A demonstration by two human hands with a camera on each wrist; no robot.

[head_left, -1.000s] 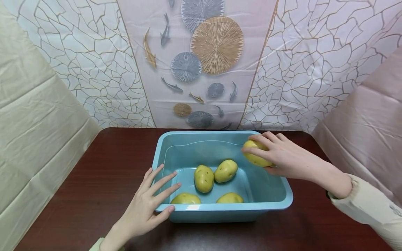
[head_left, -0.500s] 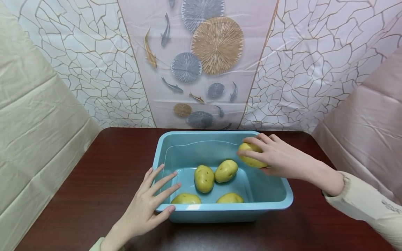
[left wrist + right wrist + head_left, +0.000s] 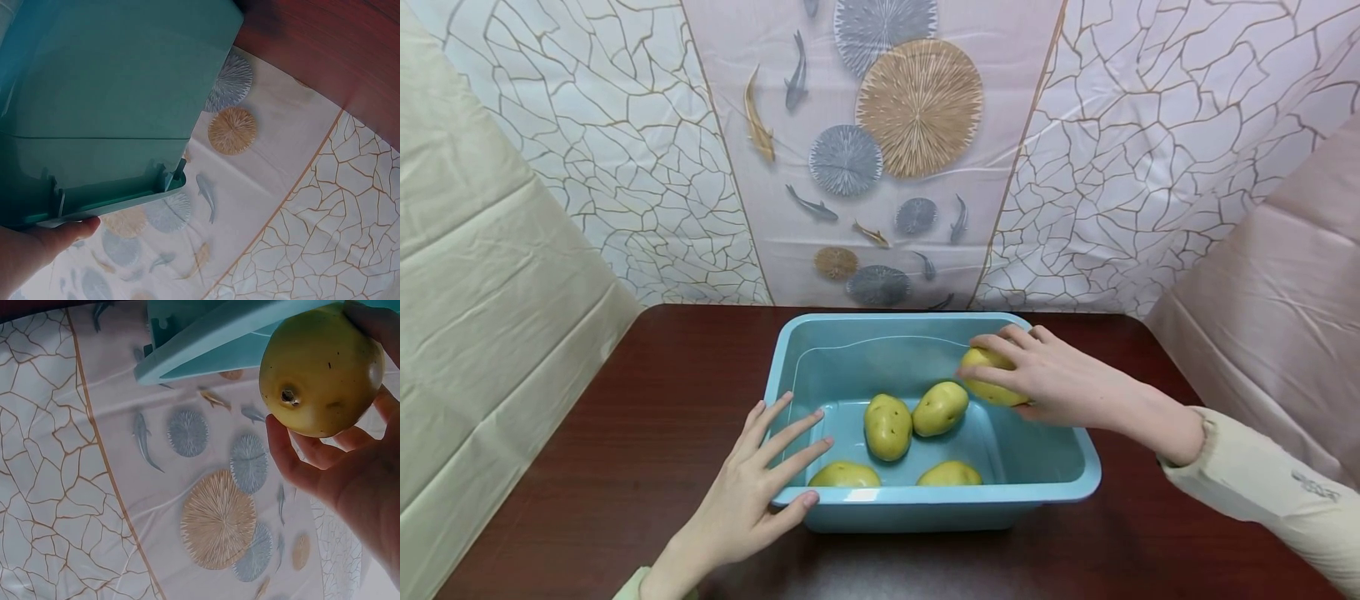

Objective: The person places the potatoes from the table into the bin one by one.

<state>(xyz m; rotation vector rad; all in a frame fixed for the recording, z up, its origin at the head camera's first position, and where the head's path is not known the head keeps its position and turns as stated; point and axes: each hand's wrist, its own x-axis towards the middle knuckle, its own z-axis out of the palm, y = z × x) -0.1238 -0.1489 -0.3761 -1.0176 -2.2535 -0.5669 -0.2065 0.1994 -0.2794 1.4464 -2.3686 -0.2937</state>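
My right hand (image 3: 1066, 382) grips a yellow potato (image 3: 987, 375) over the right side of a blue plastic tub (image 3: 940, 495). Fingers and thumb wrap round the potato (image 3: 322, 375) in the right wrist view, where a dark pit shows on its skin. Spread straight, the fingers of my left hand (image 3: 747, 492) lie over the tub's near left corner. The left thumb (image 3: 78, 230) touches the tub's rim in the left wrist view. Inside the tub, one potato (image 3: 887, 428) lies against another potato (image 3: 940, 408) near the middle. Two more, partly hidden by the near wall, lie at the front.
The tub stands on a dark red-brown table (image 3: 700, 400), close to its far edge. Behind it hangs a patterned cloth (image 3: 917, 208) with fish and round leaf shapes. Plain fabric panels (image 3: 490, 333) close in the left and right sides.
My right hand has moved left and slightly down with its potato, further in over the tub. The left hand, the tub and the potatoes inside have stayed put.
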